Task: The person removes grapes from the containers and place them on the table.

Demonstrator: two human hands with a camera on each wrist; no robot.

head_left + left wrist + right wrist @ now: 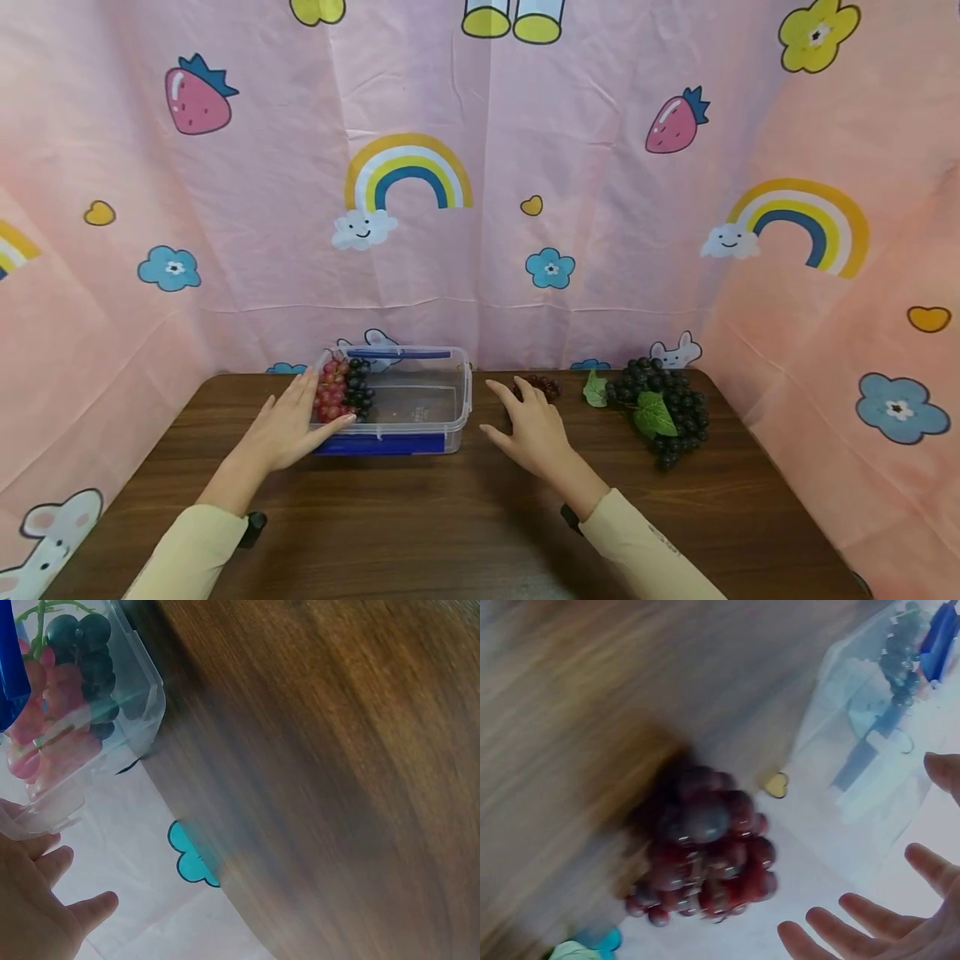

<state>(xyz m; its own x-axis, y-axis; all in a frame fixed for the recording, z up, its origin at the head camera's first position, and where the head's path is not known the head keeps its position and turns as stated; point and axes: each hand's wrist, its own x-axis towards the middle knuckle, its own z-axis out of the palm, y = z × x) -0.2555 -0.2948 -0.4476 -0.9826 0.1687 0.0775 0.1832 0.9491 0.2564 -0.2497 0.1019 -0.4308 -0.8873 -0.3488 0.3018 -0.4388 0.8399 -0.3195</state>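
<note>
A clear plastic container (412,429) with blue clips stands on the table. Inside, at its left end, lie a bunch of red grapes (331,390) and a bunch of black grapes (359,387). My left hand (283,425) rests along the container's left side, fingers extended and thumb over the front rim. To the container's right, my right hand (536,429) hovers with spread fingers and holds nothing. Close beyond it is a dark red bunch of grapes (546,386), partly hidden in the head view; the right wrist view shows this bunch (709,847) apart from the fingers.
A large bunch of black grapes (686,408) with green leaves (655,415) lies at the table's right side. The brown wooden table (420,525) ends at the back against a pink patterned cloth (285,250), which also hangs at both sides.
</note>
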